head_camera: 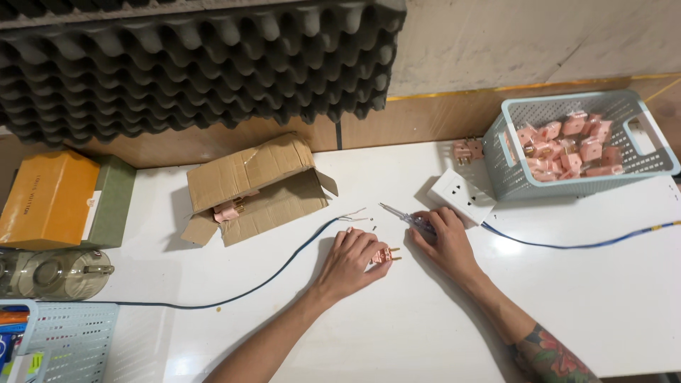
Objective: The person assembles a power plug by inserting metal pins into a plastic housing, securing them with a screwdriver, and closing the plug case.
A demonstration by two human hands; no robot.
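My left hand rests on the white table and grips a small pink plug with brass prongs pointing right. My right hand lies just right of it, closed around a thin screwdriver whose metal tip points up and left. A dark blue cable with bare wire ends runs across the table, its stripped end lying a little above my left hand. A white socket block sits by my right hand's fingertips.
A pale blue basket with several pink plugs stands at the right, another pink plug beside it. An open cardboard box lies left of centre. Orange and green boxes, a glass jar and a mesh tray sit left. Grey foam covers the wall.
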